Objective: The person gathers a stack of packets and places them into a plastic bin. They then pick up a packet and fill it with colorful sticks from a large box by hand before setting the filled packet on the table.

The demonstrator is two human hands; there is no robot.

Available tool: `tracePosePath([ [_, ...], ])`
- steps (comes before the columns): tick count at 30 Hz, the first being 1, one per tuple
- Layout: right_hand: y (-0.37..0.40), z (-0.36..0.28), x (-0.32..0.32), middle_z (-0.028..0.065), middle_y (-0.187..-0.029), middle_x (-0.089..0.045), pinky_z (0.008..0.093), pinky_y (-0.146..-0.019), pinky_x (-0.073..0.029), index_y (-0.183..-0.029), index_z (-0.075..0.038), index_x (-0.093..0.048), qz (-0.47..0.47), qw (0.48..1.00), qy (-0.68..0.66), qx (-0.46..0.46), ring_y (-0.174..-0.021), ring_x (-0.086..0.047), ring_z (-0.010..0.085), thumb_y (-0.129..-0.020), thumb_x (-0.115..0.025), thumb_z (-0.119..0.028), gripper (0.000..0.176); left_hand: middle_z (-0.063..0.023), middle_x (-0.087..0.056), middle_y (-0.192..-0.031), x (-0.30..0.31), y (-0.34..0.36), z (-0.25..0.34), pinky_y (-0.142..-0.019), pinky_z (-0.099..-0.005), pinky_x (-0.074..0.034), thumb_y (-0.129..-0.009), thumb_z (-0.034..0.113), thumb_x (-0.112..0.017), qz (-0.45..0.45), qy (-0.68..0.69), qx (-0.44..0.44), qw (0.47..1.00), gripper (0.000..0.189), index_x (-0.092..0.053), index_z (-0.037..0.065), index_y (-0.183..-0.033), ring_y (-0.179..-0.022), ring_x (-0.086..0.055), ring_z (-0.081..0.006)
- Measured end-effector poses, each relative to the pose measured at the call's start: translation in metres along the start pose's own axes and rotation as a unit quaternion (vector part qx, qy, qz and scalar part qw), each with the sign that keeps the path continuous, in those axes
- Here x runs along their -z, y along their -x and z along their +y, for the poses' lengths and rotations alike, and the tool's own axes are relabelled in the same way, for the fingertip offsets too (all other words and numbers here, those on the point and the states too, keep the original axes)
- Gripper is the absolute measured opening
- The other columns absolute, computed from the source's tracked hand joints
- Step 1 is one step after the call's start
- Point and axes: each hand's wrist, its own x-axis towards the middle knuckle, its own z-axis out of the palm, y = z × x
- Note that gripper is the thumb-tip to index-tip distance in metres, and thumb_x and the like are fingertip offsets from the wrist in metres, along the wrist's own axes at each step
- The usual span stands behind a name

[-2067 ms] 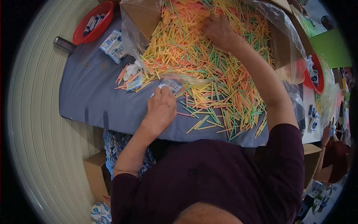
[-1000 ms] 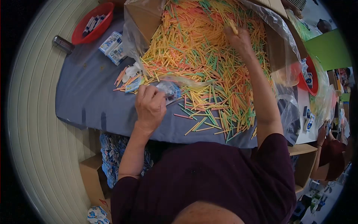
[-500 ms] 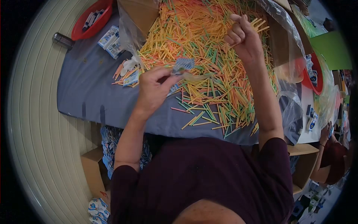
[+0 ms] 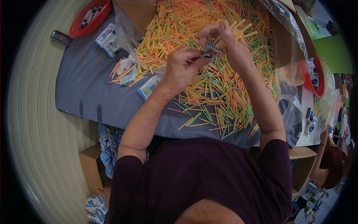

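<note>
My left hand (image 4: pixel 183 69) pinches a small blue-and-white plastic packet (image 4: pixel 211 49) above the heap of sticks. My right hand (image 4: pixel 234 46) is closed around several yellow and orange sticks (image 4: pixel 244 30), whose ends stick out past its fingers to the upper right. The right hand's curled fingers are at the packet's upper edge. Beneath both hands spreads a large pile of thin coloured sticks (image 4: pixel 179 22). Another blue-and-white packet (image 4: pixel 147 88) lies flat on the grey cloth beside my left forearm.
A red bowl (image 4: pixel 76 28) with packets stands upper left, near a dark bottle (image 4: pixel 60 38). White-and-blue packets (image 4: pixel 109 40) lie on the grey cloth (image 4: pixel 78 78). Another red bowl (image 4: pixel 320 80) is at the right; a co-worker's arm (image 4: pixel 319 162) shows beyond.
My left hand has moved right and up with the packet. My right hand has moved left and down with the sticks, so the hands now meet. The flat packet near the left forearm is uncovered.
</note>
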Motion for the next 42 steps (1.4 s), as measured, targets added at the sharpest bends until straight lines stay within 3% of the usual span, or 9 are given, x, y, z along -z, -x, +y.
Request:
tracePosePath([
  [7, -0.004, 0.025, 0.004, 0.0166, -0.13, -0.057, 0.0356, -0.091, -0.048, -0.14, -0.008, -0.052, -0.069, 0.997, 0.026, 0.032, -0.119, -0.055, 0.021, -0.098, -0.041, -0.061, 0.069, -0.0008, -0.063, -0.076, 0.001, -0.005, -0.015, -0.062, -0.0249, -0.047, -0.086, 0.004, -0.073, -0.023, 0.106, 0.079, 0.991, 0.01, -0.073, -0.002, -0.094, -0.071, -0.058, -0.0059],
  [11, -0.021, 0.015, 0.0, 0.0174, -0.131, -0.057, 0.0352, -0.093, -0.049, -0.139, -0.003, -0.051, 0.083, 0.989, -0.099, 0.075, -0.117, -0.057, 0.0218, -0.096, -0.046, -0.059, 0.071, 0.0012, -0.064, -0.078, 0.0, -0.01, -0.007, -0.064, -0.0226, -0.048, -0.089, 0.004, -0.07, -0.018, 0.223, 0.114, 0.968, 0.009, -0.072, -0.001, -0.097, -0.073, -0.057, -0.0046],
  [13, -0.016, 0.009, -0.007, 0.0175, -0.128, -0.059, 0.0347, -0.094, -0.049, -0.137, -0.003, -0.053, -0.022, 0.999, -0.03, 0.034, -0.114, -0.059, 0.0218, -0.097, -0.046, -0.059, 0.07, 0.0013, -0.065, -0.079, 0.002, -0.01, -0.01, -0.065, -0.0216, -0.048, -0.09, 0.004, -0.069, -0.022, 0.239, 0.103, 0.965, 0.009, -0.072, -0.002, -0.097, -0.074, -0.058, -0.0043],
  [22, -0.02, 0.03, 0.05, 0.0113, -0.133, -0.058, 0.0376, -0.092, -0.048, -0.132, -0.011, -0.061, -0.021, 0.984, 0.152, 0.085, -0.118, -0.057, 0.0256, -0.099, -0.049, -0.046, 0.049, -0.0045, -0.069, -0.106, 0.098, 0.077, 0.02, -0.081, -0.0241, -0.051, -0.1, 0.004, -0.053, 0.059, -0.029, 0.044, 0.997, 0.021, -0.063, -0.005, -0.116, -0.091, -0.062, -0.0071],
  [25, -0.021, 0.049, 0.078, 0.012, -0.14, -0.047, 0.0532, -0.1, -0.04, -0.125, -0.023, -0.066, -0.015, 0.649, 0.753, 0.102, -0.131, -0.042, 0.0328, -0.088, -0.069, -0.017, 0.038, -0.0047, -0.069, -0.095, 0.164, 0.123, 0.025, -0.083, -0.0293, -0.049, -0.097, 0.006, -0.058, 0.075, -0.17, 0.105, 0.977, 0.022, -0.064, -0.004, -0.115, -0.09, -0.062, -0.0123],
  [28, -0.032, 0.041, 0.051, 0.0105, -0.141, -0.046, 0.0575, -0.101, -0.034, -0.12, -0.022, -0.067, -0.073, 0.579, 0.804, 0.113, -0.135, -0.037, 0.0281, -0.085, -0.069, -0.014, 0.036, -0.0097, -0.063, -0.097, 0.174, 0.138, 0.022, -0.084, -0.0372, -0.047, -0.085, 0.006, -0.067, -0.023, -0.514, 0.148, 0.845, 0.028, -0.066, -0.001, -0.112, -0.094, -0.058, -0.0243],
  [30, -0.036, 0.044, 0.046, 0.0101, -0.141, -0.046, 0.0577, -0.101, -0.034, -0.12, -0.022, -0.067, -0.071, 0.573, 0.808, 0.12, -0.135, -0.037, 0.0278, -0.084, -0.069, -0.013, 0.037, -0.0106, -0.061, -0.101, 0.132, 0.122, 0.036, -0.085, -0.0407, -0.044, -0.078, 0.013, -0.072, 0.067, -0.623, 0.001, 0.78, 0.034, -0.067, 0.002, -0.11, -0.096, -0.055, -0.0308],
  [37, -0.069, 0.095, 0.049, 0.0076, -0.139, -0.048, 0.0596, -0.1, -0.032, -0.118, -0.017, -0.064, -0.06, 0.512, 0.842, 0.161, -0.134, -0.038, 0.026, -0.081, -0.068, -0.006, 0.039, -0.0111, -0.06, -0.098, 0.074, 0.106, 0.0, -0.075, -0.0389, -0.049, -0.072, 0.007, -0.069, -0.09, -0.523, -0.025, 0.847, 0.029, -0.065, -0.001, -0.1, -0.092, -0.057, -0.028],
  [42, -0.076, 0.107, 0.067, 0.0088, -0.127, -0.054, 0.0574, -0.093, -0.041, -0.121, -0.016, -0.062, 0.046, 0.75, 0.65, 0.116, -0.12, -0.049, 0.0276, -0.088, -0.065, -0.013, 0.032, -0.0119, -0.06, -0.089, 0.074, 0.112, -0.003, -0.069, -0.0368, -0.051, -0.072, 0.001, -0.064, 0.0, -0.479, -0.093, 0.873, 0.024, -0.066, -0.002, -0.096, -0.083, -0.059, -0.0292],
])
